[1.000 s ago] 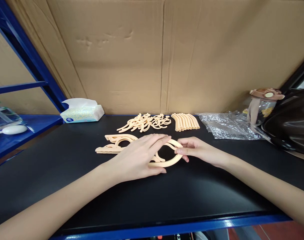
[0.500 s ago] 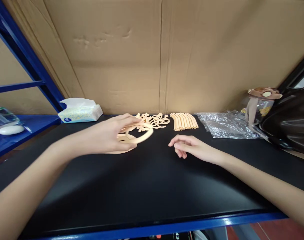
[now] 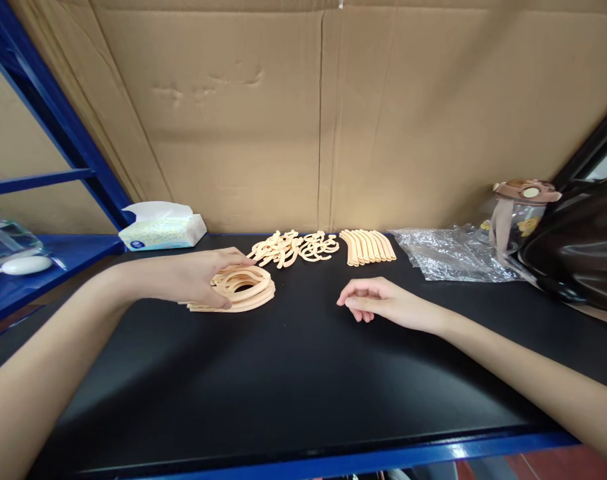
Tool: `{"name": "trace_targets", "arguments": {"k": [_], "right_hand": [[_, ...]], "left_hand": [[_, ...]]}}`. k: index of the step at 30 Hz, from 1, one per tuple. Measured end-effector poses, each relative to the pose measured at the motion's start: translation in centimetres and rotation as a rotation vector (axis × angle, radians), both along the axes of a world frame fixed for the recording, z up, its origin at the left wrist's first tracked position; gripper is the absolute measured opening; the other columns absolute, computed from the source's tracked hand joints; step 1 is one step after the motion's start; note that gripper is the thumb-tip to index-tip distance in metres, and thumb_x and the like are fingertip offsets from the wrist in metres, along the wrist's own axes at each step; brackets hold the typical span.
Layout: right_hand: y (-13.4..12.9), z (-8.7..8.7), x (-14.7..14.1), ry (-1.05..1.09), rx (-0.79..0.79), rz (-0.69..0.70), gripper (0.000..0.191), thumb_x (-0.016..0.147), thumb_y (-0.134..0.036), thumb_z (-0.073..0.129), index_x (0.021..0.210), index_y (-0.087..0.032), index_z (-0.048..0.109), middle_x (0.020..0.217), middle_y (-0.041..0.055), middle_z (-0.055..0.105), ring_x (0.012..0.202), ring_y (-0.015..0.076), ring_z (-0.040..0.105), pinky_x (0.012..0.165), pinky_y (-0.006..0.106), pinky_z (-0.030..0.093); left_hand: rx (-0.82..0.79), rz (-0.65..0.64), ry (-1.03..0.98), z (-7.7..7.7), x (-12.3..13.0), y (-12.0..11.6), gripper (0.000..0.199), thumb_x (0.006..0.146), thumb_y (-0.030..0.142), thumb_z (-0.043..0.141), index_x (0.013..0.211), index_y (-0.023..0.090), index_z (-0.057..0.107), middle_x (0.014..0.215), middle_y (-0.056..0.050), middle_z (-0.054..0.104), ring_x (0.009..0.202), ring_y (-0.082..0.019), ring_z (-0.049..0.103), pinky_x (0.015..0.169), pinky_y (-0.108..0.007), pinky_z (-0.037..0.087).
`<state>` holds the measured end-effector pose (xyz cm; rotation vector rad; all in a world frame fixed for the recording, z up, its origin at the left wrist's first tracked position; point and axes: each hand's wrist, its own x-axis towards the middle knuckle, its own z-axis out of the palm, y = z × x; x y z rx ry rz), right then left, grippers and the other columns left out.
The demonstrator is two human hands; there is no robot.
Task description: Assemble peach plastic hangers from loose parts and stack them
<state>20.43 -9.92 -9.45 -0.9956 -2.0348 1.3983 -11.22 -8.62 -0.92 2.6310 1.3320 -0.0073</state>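
My left hand (image 3: 193, 275) curls around a low pile of beige curved strips (image 3: 256, 303), thumb at the near side and fingers across the far side. A ring-like curved strip (image 3: 259, 285) lies at the top of the pile, between thumb and fingers; the palm hides part of the pile. My right hand (image 3: 376, 299) hovers over or rests on the black table, right of the middle, its fingers loosely curled in and nothing visible in them. Behind the hands are a heap of short beige pieces (image 3: 278, 248), small curled beige pieces (image 3: 319, 247) and a row of beige strips (image 3: 367, 247).
The black table (image 3: 293, 380) has a blue front edge (image 3: 383, 451). At the back left stands a tissue pack (image 3: 163, 230). Clear plastic bags (image 3: 458, 257), a bottle (image 3: 523, 210) and a dark bag (image 3: 578, 247) are on the right. Cardboard (image 3: 233, 120) walls the back.
My left hand has moved left and down, bringing the raised ring-like strip onto the pile. My right hand has hardly moved. The view has tilted slightly.
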Motion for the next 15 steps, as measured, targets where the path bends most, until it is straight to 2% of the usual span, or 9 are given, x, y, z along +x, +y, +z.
{"name": "trace_targets", "arguments": {"k": [7,15], "right_hand": [[0.13,-0.07,0.05,-0.008,0.006,0.003,0.026,0.087,-0.041,0.054,0.093,-0.017,0.061,0.069,-0.0008,0.055,0.064,0.0105,0.051,0.059,0.023,0.041],[-0.06,0.17,0.04,-0.026,0.017,-0.002,0.024,0.087,-0.038,0.053,0.093,-0.017,0.062,0.068,-0.0007,0.056,0.064,0.0105,0.052,0.060,0.023,0.042]], "left_hand": [[-0.090,-0.011,0.050,-0.33,-0.16,0.66,0.051,0.073,0.020,0.055,0.124,0.022,0.050,0.113,0.000,0.054,0.098,-0.016,0.052,0.085,-0.022,0.040],[-0.094,-0.001,0.068,-0.60,0.22,0.62,0.056,0.074,0.018,0.052,0.129,0.021,0.047,0.121,-0.002,0.049,0.105,-0.018,0.048,0.088,-0.024,0.037]]}}
